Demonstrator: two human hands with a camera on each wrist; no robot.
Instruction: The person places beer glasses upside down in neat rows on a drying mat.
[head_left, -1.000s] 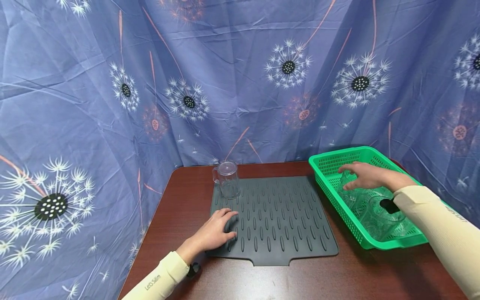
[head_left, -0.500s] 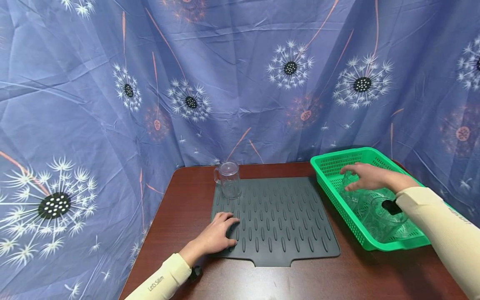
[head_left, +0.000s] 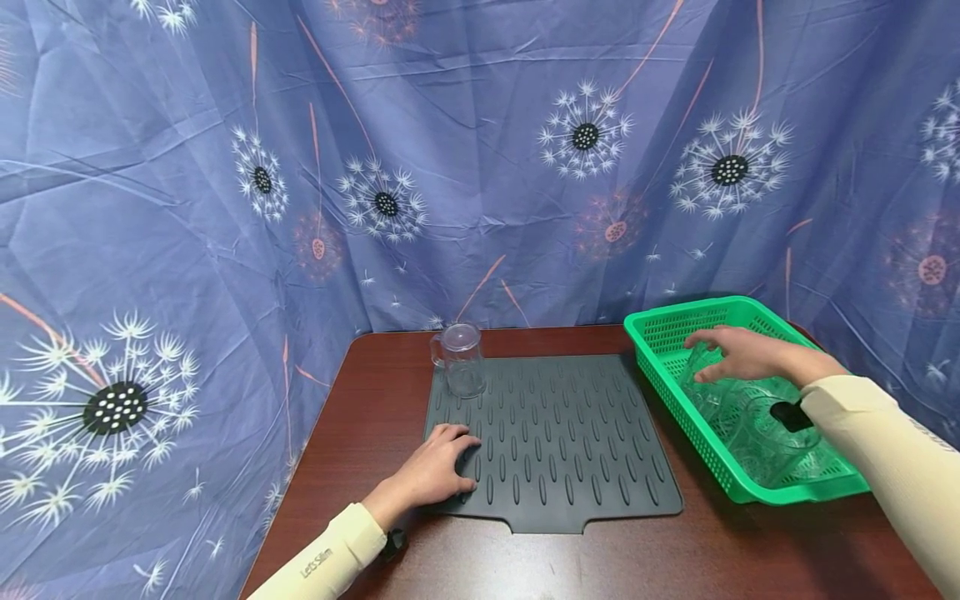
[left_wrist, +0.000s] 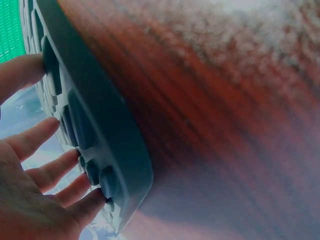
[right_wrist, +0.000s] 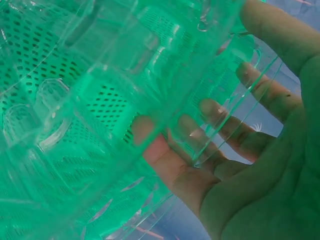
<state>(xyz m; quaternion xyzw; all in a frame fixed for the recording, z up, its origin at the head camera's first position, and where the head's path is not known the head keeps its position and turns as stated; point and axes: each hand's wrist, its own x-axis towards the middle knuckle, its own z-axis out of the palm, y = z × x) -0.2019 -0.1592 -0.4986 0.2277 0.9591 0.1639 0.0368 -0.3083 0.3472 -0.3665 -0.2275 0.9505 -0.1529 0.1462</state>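
My left hand [head_left: 431, 469] rests with loosely bent fingers on the near left part of a dark grey ribbed drying mat [head_left: 555, 433]. In the left wrist view its fingertips [left_wrist: 49, 122] touch the mat's ridges. Over at the right, my right hand [head_left: 738, 350] is inside a green basket [head_left: 678, 408], its thumb and fingers curved around a clear drinking glass [head_left: 697, 362]. The right wrist view shows fingers [right_wrist: 170, 162] bent about the glass, partly seen through it. A clear glass mug [head_left: 463, 367] stands upside down at the mat's far left corner, handle to the left.
More clear glassware [head_left: 768, 442] lies in the basket under the right forearm; its pieces overlap and are hard to separate. The reddish-brown table [head_left: 360, 400] carries mat and basket. A blue curtain [head_left: 480, 167] with dandelion prints hangs behind and at the left.
The head view has shifted slightly, so everything sits a little further right. My left hand has settled slightly lower on the mat. The right hand stays at the glass in the basket.
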